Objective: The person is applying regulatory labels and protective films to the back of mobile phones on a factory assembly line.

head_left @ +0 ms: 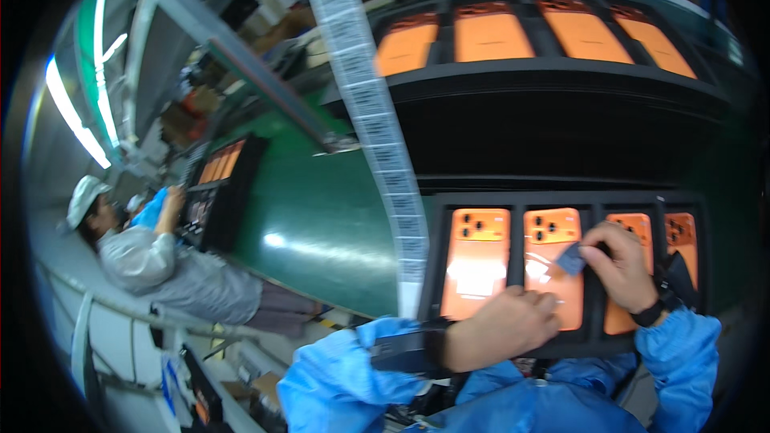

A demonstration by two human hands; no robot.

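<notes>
A black tray (516, 261) in front of me holds several orange phones, or phone-shaped back panels, in separate slots. My right hand (622, 265) pinches a small grey-blue flap (571, 260), a cloth or film, over the second phone (545, 228) from the left. Whether this piece is stuck to the phone, I cannot tell. Across the lower part of that phone lies my left hand (505, 327), its fingers curled in; what they grip, if anything, is hidden. The leftmost phone (475, 273) is uncovered and reflects light. My right hand and wrist partly cover the third phone (618, 319).
Behind a dark gap stands another tray (553, 72) of several orange phones. A strip of printed labels (377, 120) hangs left of my tray. The green table (321, 216) stretches left, where a person in pale workwear (152, 256) handles another tray. A metal post (241, 64) slants down.
</notes>
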